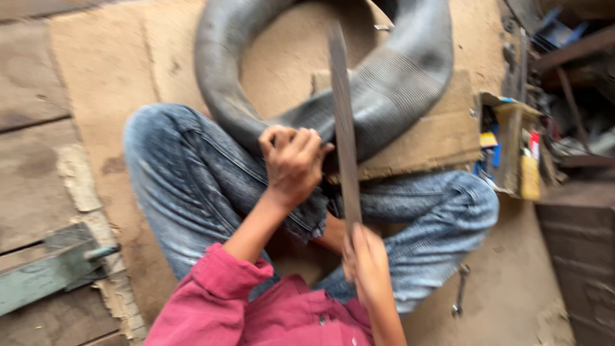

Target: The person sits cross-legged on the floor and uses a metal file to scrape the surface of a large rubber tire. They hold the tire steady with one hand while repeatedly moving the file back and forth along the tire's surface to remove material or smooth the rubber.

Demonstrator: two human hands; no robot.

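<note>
Packages: a yellow bottle [530, 176] and blue-and-yellow packs stand at the right, inside an open wooden box [510, 138].
Box contents: small packs and tubes, blurred.
Left hand [293, 163]: clenched on the black inner tube [391, 83], pressing it onto a wooden block [442, 138] over the knees.
Right hand [365, 259]: gripping the lower end of a long flat file [344, 122], which stands upright across the tube.
Floor [102, 83]: sandy boards with worn cardboard; a spanner [460, 291] lies beside the right knee.

The single head-worn camera looks steeply down, close over the person's crossed legs.
</note>
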